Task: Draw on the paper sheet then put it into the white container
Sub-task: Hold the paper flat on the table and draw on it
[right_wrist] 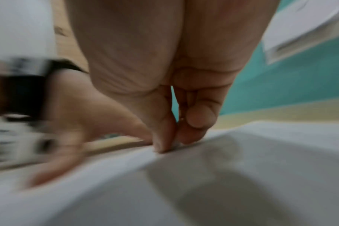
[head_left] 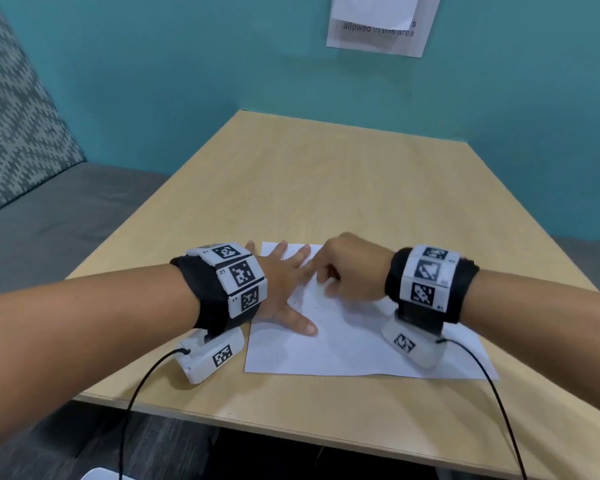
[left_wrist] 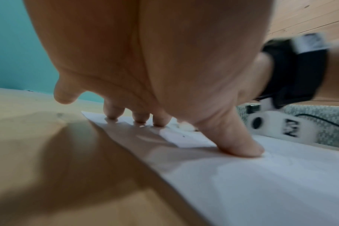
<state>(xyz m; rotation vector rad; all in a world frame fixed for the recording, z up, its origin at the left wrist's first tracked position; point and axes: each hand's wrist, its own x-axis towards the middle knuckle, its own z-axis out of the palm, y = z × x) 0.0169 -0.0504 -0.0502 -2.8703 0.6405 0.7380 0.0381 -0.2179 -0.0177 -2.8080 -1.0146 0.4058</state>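
Observation:
A white paper sheet [head_left: 354, 348] lies on the light wooden table [head_left: 326, 185] near its front edge, with faint small marks on it near the hands. My left hand [head_left: 291, 285] lies flat on the sheet's left part with fingers spread; in the left wrist view its thumb [left_wrist: 238, 145] and fingertips press the paper [left_wrist: 261, 183]. My right hand [head_left: 329, 275] is curled at the sheet's far edge. In the blurred right wrist view its thumb and forefinger [right_wrist: 174, 142] pinch that edge of the paper [right_wrist: 242, 168], which looks slightly raised there. No pen shows.
The corner of a white object [head_left: 97, 474] shows at the bottom left, below the table's front edge. A grey cushioned bench [head_left: 66, 209] runs along the left. The teal wall [head_left: 222, 64] behind the table carries a paper notice [head_left: 378, 32].

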